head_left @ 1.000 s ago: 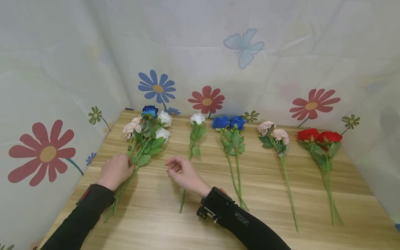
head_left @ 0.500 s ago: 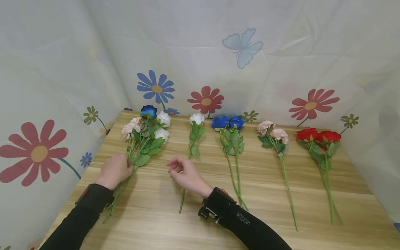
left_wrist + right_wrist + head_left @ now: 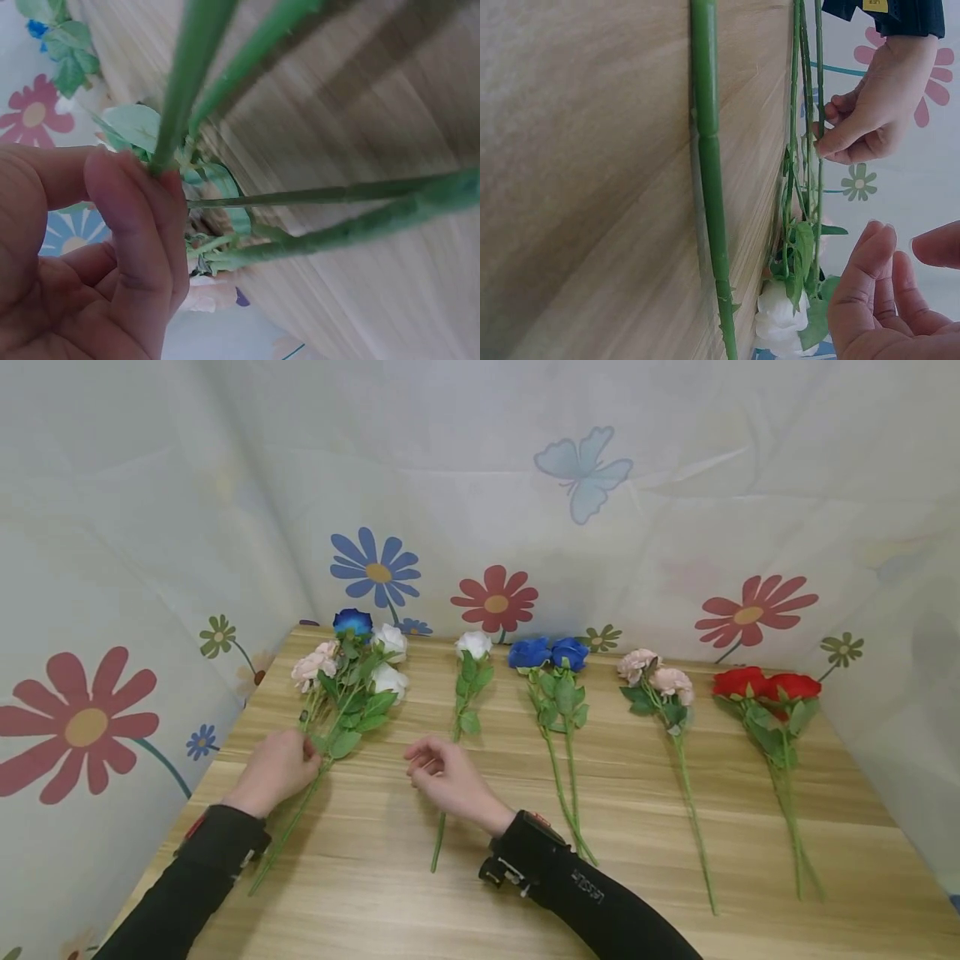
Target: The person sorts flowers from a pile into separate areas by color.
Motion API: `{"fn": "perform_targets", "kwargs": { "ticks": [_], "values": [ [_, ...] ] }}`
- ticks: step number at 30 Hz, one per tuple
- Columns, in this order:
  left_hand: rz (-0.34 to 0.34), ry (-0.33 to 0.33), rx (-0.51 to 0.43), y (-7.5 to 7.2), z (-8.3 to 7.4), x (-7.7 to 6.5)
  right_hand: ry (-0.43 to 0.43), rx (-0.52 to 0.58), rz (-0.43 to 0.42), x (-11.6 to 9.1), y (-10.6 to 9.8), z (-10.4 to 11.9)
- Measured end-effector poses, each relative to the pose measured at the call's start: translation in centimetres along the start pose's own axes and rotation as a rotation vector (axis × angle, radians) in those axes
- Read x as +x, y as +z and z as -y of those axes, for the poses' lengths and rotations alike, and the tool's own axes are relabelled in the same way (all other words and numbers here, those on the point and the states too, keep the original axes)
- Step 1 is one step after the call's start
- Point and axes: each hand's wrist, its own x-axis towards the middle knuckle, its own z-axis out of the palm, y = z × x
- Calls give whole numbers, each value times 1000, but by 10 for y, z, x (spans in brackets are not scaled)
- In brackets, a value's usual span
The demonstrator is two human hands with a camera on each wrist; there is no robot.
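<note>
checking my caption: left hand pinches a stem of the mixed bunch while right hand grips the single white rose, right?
The right hand isn't gripping the single white rose: the right wrist view shows it holding nothing. The left hand does pinch a stem of the mixed bunch.
</note>
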Motion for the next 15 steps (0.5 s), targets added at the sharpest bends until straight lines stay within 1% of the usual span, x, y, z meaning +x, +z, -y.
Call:
{"fn": "perform_targets", "kwargs": {
  "ticks": [4,8,15],
  "values": [
    [22,-2,-43,0,-1,-1,-5,2,-1,-1,-1,-2],
    [40,-10,-96,-5,-5,-3,-1,11,-3,-2,-4,-4],
    [48,-2,-154,-12,-12,-7,15,38,-10,-4,-10,-5]
  ]
}}
